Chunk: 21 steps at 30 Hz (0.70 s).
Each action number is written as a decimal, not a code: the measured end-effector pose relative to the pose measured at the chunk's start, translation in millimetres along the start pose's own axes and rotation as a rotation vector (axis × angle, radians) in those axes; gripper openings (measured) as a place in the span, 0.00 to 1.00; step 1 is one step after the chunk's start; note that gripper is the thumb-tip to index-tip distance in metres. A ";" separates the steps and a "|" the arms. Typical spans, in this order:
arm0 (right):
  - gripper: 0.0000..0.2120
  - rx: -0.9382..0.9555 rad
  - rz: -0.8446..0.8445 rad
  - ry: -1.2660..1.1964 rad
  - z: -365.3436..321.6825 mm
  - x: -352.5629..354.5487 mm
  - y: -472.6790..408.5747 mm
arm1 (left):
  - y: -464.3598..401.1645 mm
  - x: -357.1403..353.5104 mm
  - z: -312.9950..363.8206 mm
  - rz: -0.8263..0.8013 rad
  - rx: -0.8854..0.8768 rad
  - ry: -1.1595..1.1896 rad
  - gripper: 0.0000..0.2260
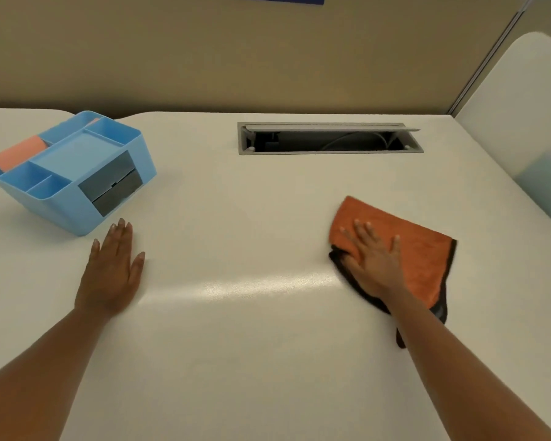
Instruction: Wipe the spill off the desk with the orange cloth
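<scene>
The orange cloth (pixel 417 249), with a dark underside showing at its near edge, lies flat on the white desk (pixel 252 329) at the right. My right hand (pixel 374 259) presses flat on the cloth's left part, fingers spread. At the left, my left hand (pixel 113 268) rests palm down on the bare desk with fingers together, holding nothing. A faint shiny streak (pixel 261 286) runs across the desk between the two hands. I cannot make out any distinct spill.
A blue desk organiser (pixel 67 173) with a pink pad in it and grey drawers stands at the back left, just beyond my left hand. An open grey cable hatch (pixel 328 138) sits at the back centre. A white partition (pixel 522 122) rises at the right.
</scene>
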State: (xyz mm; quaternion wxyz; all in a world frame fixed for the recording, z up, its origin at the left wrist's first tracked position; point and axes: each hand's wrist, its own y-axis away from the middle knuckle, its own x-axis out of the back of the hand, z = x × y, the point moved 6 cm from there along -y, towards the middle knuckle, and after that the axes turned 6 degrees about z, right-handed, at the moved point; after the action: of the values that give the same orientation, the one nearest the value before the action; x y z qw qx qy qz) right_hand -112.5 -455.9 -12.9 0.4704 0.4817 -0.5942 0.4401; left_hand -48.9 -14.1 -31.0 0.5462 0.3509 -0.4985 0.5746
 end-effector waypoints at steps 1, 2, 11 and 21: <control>0.32 -0.052 -0.007 0.012 8.3 -1.0 -8.0 | -0.1 -0.4 1.6 -0.001 -0.004 -0.001 0.30; 0.29 -0.101 -0.012 0.017 12.5 -2.7 -15.9 | 0.0 -0.9 3.2 0.000 -0.007 -0.002 0.30; 0.24 0.040 -0.023 -0.058 -114.6 -23.0 -32.2 | -0.8 0.0 5.4 0.005 0.001 -0.004 0.30; 0.23 0.755 -0.178 -0.143 -235.9 -35.2 74.2 | -2.6 -2.6 -3.8 -0.037 0.041 0.028 0.31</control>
State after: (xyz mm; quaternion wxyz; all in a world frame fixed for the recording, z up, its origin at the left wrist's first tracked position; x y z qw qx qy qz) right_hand -150.6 -209.0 -12.6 0.2537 0.6999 -0.3778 0.5505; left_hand -45.4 -11.4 -33.9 0.5564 0.3631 -0.4723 0.5792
